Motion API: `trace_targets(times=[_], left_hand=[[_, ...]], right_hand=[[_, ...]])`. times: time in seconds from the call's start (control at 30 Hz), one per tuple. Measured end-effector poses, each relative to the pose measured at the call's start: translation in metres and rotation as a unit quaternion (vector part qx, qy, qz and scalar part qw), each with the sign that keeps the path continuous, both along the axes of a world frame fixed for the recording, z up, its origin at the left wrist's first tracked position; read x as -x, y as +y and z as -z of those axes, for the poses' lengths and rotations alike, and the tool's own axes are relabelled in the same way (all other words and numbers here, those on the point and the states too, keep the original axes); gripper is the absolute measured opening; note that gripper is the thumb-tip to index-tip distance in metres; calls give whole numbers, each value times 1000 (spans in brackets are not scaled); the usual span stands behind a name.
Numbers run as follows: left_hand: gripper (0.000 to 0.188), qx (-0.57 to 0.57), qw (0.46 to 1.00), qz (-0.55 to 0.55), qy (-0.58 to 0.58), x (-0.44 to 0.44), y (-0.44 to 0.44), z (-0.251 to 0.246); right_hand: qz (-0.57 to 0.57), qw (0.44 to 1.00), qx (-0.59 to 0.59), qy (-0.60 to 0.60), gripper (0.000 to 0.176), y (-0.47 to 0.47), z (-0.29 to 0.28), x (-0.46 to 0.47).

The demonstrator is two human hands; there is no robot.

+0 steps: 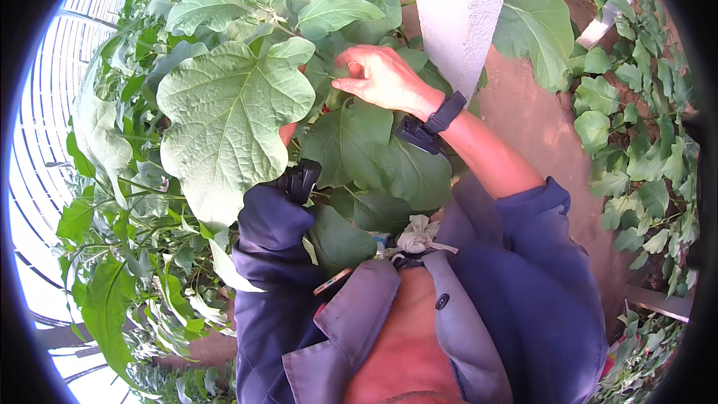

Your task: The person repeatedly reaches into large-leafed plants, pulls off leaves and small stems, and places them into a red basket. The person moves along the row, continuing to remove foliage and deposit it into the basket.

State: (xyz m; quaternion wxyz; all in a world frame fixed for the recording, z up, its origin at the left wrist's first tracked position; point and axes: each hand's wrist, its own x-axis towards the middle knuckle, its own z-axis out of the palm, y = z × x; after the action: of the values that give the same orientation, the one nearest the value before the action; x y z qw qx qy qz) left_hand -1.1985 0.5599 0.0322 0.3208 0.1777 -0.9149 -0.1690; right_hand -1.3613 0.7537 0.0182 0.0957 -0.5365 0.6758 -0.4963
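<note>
A broad, lobed eggplant leaf point(238, 101) hangs in front of my left hand and hides most of it. Only a strip of my left wrist point(287, 133) shows at the leaf's edge, above a black strapped device point(303, 180). My right hand point(373, 76) is among the upper leaves of the eggplant plant, its thumb and fingers curled towards a pale green bit of the plant. Whether it grips that bit is unclear. Below the right hand, darker eggplant leaves point(350, 140) spread out. My right wrist wears a black strap point(446, 112) with a device.
A rough white post point(463, 11) stands just beyond my right forearm. Bare soil point(524, 118) runs along the right, with another row of plants point(645, 140) past it. Strings cross the foliage at upper left. A phone point(333, 281) and knotted cloth point(418, 234) are at my waist.
</note>
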Motion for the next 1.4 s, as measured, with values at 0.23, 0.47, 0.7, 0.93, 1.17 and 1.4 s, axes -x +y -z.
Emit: trace_targets(times=[0.23,0.47,0.7,0.93,1.17,1.4], left_hand=[[29,-18,1000,12,1,23,-14,10],[23,-223,971,30,82,39,-10,-12],[22,-474,867,-15,151,39,-32,-29],[25,-460,883,52,77,63,-32,-43],[27,-351,924,129,85,89,-3,-33],[25,-346,891,268,120,63,11,-24]], right_hand=[[-87,987,122,-53,13,18,1,-9],[-5,952,258,-165,23,71,-39,0],[51,896,391,-203,26,108,-60,13],[-47,941,228,-246,23,114,-44,14],[-32,956,175,-234,22,108,-35,3],[33,955,186,-231,23,120,-24,6]])
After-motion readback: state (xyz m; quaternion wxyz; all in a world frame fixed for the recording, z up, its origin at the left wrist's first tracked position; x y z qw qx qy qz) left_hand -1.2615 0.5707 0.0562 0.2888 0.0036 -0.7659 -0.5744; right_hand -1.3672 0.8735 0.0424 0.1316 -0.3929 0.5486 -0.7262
